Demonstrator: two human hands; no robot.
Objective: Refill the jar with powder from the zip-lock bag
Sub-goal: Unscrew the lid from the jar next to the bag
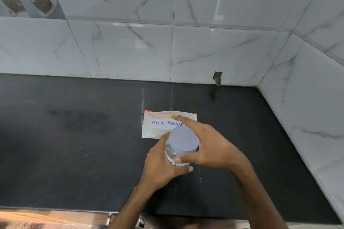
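Jar (171, 152): upright, centre-near over the dark counter (74, 145), grey lid (183, 139) on.
Left hand (163, 165): wrapped round the jar's body.
Right hand (210, 146): spread over the lid from the right, thumb on the near side, forefinger (184, 120) straight. Whether it grips the lid cannot be told.
Zip-lock bag (158, 126): flat, just beyond the jar, long axis left to right, zip edge far. The right hand is nearer it.

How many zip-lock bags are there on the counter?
1. The zip-lock bag lies flat on the black counter, behind the jar; the jar and the right hand cover part of it.
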